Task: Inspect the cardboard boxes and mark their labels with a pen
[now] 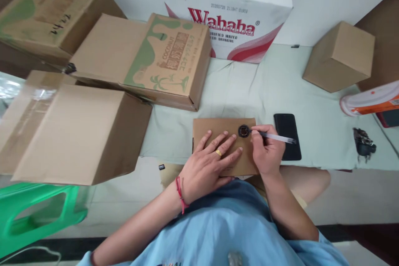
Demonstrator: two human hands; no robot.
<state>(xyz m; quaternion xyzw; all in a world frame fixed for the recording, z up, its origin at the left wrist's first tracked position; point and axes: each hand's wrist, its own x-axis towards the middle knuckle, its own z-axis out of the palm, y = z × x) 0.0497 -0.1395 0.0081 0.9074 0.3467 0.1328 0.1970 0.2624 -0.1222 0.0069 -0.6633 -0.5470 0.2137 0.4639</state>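
Observation:
A flat brown cardboard piece (222, 124) lies at the front edge of the cloth-covered table. My left hand (204, 168), wearing a gold ring and a red cord bracelet, rests palm down on it with the fingers spread. Between the thumb and fingers of my right hand (268, 147) is a pen (277, 136) with a clear barrel. Its tip points left, at the edge of a dark round shape (243, 131) with a brownish middle on the cardboard; I cannot tell whether this is drawn or an object. Just right of my right hand lies a black phone (288, 133).
Several cardboard boxes (75, 124) fill the left side, among them a coconut carton (170, 58). A white Wahaha carton (227, 20) stands at the back. Rightward are a small brown box (341, 56), a white-orange cylinder (370, 99) and keys (363, 143). A green stool (73, 212) stands lower left.

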